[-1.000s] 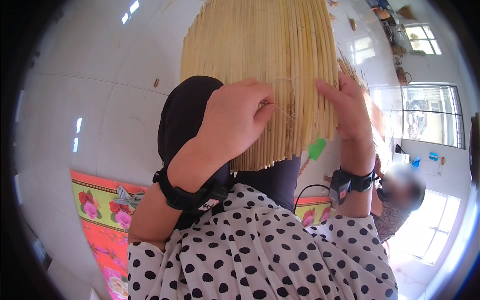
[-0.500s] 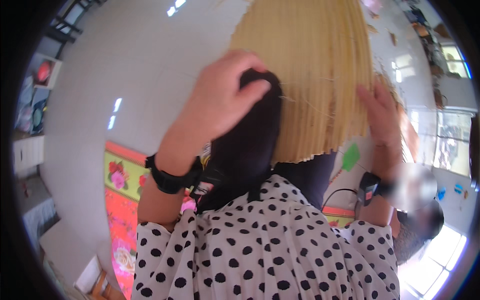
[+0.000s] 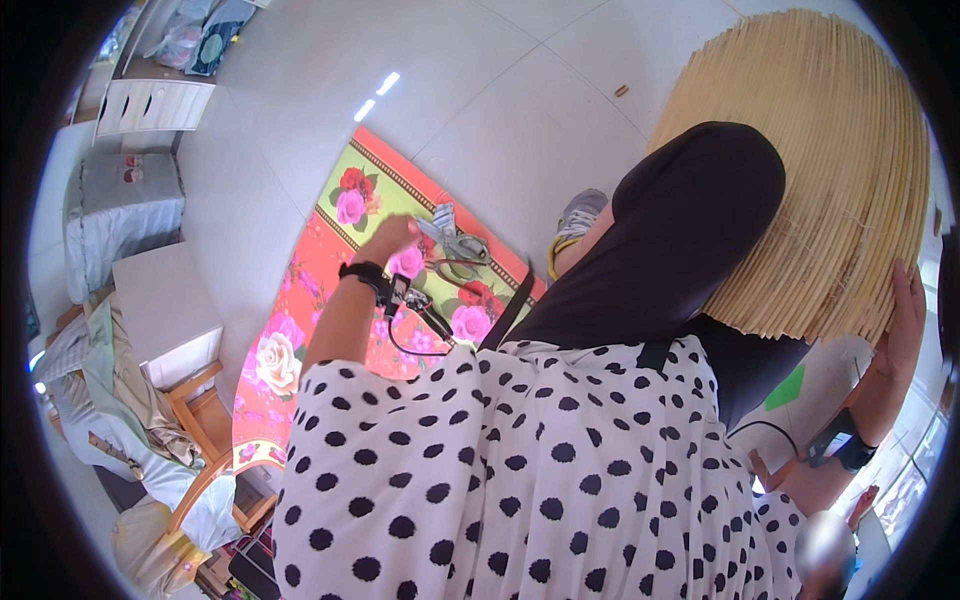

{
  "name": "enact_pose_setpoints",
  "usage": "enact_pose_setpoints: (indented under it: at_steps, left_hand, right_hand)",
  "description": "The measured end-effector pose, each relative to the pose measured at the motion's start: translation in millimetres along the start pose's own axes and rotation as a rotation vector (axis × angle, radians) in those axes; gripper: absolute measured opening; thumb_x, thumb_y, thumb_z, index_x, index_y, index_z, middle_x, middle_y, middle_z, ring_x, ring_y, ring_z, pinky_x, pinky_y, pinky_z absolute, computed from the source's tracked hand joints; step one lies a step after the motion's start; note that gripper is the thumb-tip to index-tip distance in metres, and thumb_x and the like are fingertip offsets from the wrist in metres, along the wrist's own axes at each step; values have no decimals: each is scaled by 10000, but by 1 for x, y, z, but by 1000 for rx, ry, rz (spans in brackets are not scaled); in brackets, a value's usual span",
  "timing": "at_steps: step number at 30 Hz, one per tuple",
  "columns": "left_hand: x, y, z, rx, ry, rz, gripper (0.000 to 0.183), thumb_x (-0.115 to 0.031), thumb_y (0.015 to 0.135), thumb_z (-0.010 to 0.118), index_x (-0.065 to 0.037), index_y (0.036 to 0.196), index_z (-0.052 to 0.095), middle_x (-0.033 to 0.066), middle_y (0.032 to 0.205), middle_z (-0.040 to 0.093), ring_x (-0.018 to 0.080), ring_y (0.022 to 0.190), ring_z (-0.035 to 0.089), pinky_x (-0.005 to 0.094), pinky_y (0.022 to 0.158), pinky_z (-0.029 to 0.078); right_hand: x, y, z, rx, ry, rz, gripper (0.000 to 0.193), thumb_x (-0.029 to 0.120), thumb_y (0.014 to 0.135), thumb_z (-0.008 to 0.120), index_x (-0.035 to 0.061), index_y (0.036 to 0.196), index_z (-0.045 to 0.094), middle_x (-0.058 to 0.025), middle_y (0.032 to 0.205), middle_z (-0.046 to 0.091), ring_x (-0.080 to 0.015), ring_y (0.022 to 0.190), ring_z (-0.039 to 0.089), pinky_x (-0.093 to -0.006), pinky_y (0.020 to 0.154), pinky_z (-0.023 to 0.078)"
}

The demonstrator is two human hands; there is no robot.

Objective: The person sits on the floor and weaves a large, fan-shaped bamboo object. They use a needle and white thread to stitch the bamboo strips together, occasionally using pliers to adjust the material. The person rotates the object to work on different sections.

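Note:
A curved mat of thin straw-coloured sticks [image 3: 790,90] leans over my black-trousered knee at the right. Against its right edge lies my right hand [image 3: 905,312], open, fingers stretched along the outer sticks; the thumb is hidden. My left hand [image 3: 388,240] is low over the floral mat at the left, fingers curled at the blade end of scissors [image 3: 465,255] with grey-green handles. The fingertips are small and partly hidden. A striped silvery piece [image 3: 443,217] lies beside the blades. Black devices are strapped to both wrists, one with a cable.
A red and green floral mat [image 3: 275,365] covers floor tiles. At the left are a wooden chair [image 3: 200,410] draped with cloths, a covered box [image 3: 130,205] and a white cabinet [image 3: 150,105]. A green flat thing [image 3: 785,388] lies by my right forearm. Another person [image 3: 825,565] is at the lower right.
My left hand has left the knee and gone to the scissors on the floral mat. The view has swung left; my right hand remains at the stick mat's edge.

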State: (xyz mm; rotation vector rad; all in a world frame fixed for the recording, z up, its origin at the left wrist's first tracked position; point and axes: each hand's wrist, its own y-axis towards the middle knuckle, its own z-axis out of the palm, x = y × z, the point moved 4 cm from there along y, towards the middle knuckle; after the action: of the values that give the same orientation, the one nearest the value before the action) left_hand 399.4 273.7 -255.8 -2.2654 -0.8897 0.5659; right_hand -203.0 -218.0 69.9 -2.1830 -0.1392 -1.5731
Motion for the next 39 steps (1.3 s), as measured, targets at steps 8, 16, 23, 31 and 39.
enact_pose_setpoints:
  at_steps: [8,16,23,31,39]
  left_hand:
    - [16,-14,156,73,-216,-152,303,-301,789,666,-39,928,732,205,963,722,380,924,691,466,829,537]
    - [14,-5,201,-74,-125,-231,285,-295,821,616,-68,931,749,206,960,723,394,932,689,470,828,545]
    - [105,-3,218,-190,-117,-210,360,-336,825,649,-19,979,721,244,933,708,414,908,686,492,795,543]
    - [59,74,147,-465,-519,-35,222,-178,906,633,-34,1072,662,146,951,709,251,903,678,364,806,533]
    - [-323,-63,-159,-609,-897,774,287,-23,916,625,-43,1202,616,96,1202,629,197,1036,647,321,800,545]
  right_hand:
    - [0,2,-25,-22,-99,29,473,302,1046,532,-24,1380,457,-133,1169,648,-168,990,689,-279,839,571]
    - [6,5,-20,-102,-215,5,519,301,1034,546,-41,1411,444,-166,1184,642,-195,1008,681,-294,862,553]
    - [8,-9,-13,-65,-191,26,541,335,1008,585,-42,1384,489,-160,1200,636,-198,1035,661,-296,887,528]
    - [46,-30,59,-104,-231,-134,410,138,942,659,-44,1297,562,-87,1134,676,-130,1011,634,-266,875,504]
    - [52,-38,72,-158,-185,-175,393,47,918,632,-75,1284,557,-92,1106,680,-117,963,645,-265,861,514]
